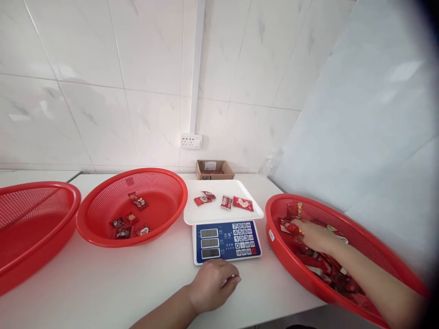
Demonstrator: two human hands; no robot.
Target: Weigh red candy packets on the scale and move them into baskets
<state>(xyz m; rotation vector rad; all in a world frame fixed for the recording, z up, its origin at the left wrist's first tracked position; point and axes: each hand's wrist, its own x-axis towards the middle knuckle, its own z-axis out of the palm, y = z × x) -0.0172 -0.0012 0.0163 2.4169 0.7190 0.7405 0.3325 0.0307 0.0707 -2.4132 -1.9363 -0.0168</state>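
A: Wrapped candies [322, 262], mostly red, fill the red basket [363, 233] on our right, so that's where our right hand [313, 235] is. It's buried among them, fingers curled, but we can't tell whether it actually grips one.

B: Yeah. The middle basket [132, 208] only has a few candies [128, 219], and the far left basket [34, 224] is cut off by the frame edge.

A: Between the baskets sits the digital scale [227, 240], keypad facing us, so its display is probably easy to read.

B: Four candies [224, 201] lie on its white tray [206, 214]. Our left hand [212, 285] rests on the white table [103, 283] just in front, loosely closed, holding nothing.
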